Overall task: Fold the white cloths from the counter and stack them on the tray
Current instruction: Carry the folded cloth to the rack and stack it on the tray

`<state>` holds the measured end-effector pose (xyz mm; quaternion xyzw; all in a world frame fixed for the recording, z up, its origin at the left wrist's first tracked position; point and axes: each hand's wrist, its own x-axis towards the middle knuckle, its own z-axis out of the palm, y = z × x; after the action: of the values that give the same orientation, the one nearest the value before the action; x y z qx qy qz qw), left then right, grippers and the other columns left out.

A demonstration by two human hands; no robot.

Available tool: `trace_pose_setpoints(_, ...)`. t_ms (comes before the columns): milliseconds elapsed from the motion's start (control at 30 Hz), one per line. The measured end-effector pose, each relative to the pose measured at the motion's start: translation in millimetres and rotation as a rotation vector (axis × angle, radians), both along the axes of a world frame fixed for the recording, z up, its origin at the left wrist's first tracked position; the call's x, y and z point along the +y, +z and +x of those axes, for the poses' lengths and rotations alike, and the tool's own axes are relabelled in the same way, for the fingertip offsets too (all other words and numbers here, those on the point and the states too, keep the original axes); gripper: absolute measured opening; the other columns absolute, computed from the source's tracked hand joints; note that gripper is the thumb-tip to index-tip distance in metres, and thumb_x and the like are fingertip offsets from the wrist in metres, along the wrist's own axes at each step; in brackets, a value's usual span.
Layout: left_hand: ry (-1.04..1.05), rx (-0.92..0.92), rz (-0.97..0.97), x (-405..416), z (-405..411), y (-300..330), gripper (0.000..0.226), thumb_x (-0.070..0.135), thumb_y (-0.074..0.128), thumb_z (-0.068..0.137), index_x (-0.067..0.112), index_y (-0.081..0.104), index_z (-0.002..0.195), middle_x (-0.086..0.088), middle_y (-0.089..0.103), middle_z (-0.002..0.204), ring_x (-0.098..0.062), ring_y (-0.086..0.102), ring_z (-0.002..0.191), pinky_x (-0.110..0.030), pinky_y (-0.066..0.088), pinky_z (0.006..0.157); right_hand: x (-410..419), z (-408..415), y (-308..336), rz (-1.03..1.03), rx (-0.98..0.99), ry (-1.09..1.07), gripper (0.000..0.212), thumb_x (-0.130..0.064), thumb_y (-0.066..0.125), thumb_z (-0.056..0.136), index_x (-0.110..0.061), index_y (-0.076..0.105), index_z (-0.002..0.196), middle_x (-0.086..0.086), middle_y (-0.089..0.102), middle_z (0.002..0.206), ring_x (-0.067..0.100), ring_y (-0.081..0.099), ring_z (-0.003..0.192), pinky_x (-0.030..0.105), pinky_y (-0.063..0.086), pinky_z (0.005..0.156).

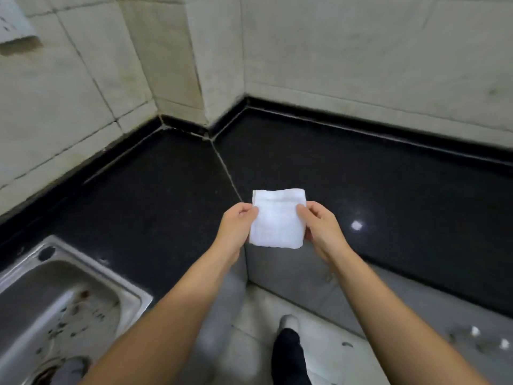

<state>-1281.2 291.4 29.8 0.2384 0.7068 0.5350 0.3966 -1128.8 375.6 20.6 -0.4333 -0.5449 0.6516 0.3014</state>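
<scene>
Folded white cloth [276,219], roughly square, held up in the air between both hands, over the front edge of the black counter [388,190] near its inner corner. It doesn't look to be resting on the surface, though the view from above makes that hard to be sure of.

Left hand [236,229] grips the cloth's left edge, upper part: thumb on the near face, fingers [247,208] curled round behind. Right hand [322,226] grips the right edge at about the same height, thumb on the front, fingers [308,209] curled over and behind. Both hands closed to a pinch w/ only the cloth's thickness between thumb and fingers; nothing else held. Cloth's top edge stands above the fingertips, bottom edge hangs below both hands, slightly rounded where the fold is. Cloth spans the gap between the hands, flat, face toward the camera.

Counter is L-shaped, w/ a seam running from the back corner toward the cloth. Steel sink [63,307] set into the counter's left end, well apart from the cloth, basin stained. Pale tiled wall [361,65] behind the counter. Below the front edge: grey floor and a shoe [288,323] w/ a dark trouser leg.
</scene>
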Motion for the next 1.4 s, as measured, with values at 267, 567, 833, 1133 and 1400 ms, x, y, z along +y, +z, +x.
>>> trace_pose_setpoints(267,-0.449,0.069,0.015,34,198,-1,0.010,0.014,0.052,0.093,0.009,0.060,0.087,-0.003,0.057,0.083,-0.013,0.049,0.074,-0.024,0.038,0.063,-49,215,1,0.068,-0.025,-0.547,0.011,-0.013,0.052,0.095,-0.015,0.060,0.087,0.008,0.064,0.088,0.022,0.059,0.080,0.038,0.046,0.067)
trace_pose_setpoints(567,-0.956,-0.347,-0.120,62,507,-4,0.019,-0.002,0.050,0.091,0.002,0.064,0.101,-0.014,0.066,0.097,-0.026,0.060,0.085,-0.031,0.050,0.071,-103,519,11,0.101,-0.082,-0.933,0.012,-0.011,0.055,0.094,-0.017,0.064,0.089,0.010,0.067,0.090,0.021,0.061,0.080,0.038,0.047,0.073)
trace_pose_setpoints(833,-1.191,-0.510,-0.238,49,755,17,0.020,-0.009,0.047,0.089,0.009,0.058,0.088,-0.006,0.065,0.087,-0.014,0.063,0.072,-0.024,0.055,0.063,-148,753,40,0.085,-0.166,-1.085,0.015,-0.005,0.052,0.094,-0.015,0.063,0.090,0.006,0.065,0.083,0.022,0.058,0.073,0.032,0.046,0.064)
trace_pose_setpoints(1133,-1.214,-0.493,-0.182,134,911,32,0.019,-0.008,0.048,0.090,0.007,0.058,0.097,-0.007,0.065,0.094,-0.019,0.061,0.082,-0.033,0.052,0.075,-64,908,51,0.128,-0.154,-1.143,0.012,-0.008,0.054,0.094,-0.014,0.063,0.091,0.005,0.066,0.089,0.018,0.062,0.075,0.027,0.050,0.063)
trace_pose_setpoints(1400,-1.174,-0.335,0.061,293,1025,84,0.008,0.005,0.054,0.091,0.007,0.057,0.099,-0.006,0.062,0.085,-0.016,0.058,0.067,-0.028,0.049,0.056,109,1030,101,0.256,-0.152,-1.095,0.020,-0.006,0.056,0.092,-0.020,0.066,0.083,-0.003,0.069,0.081,0.016,0.063,0.074,0.029,0.049,0.066)
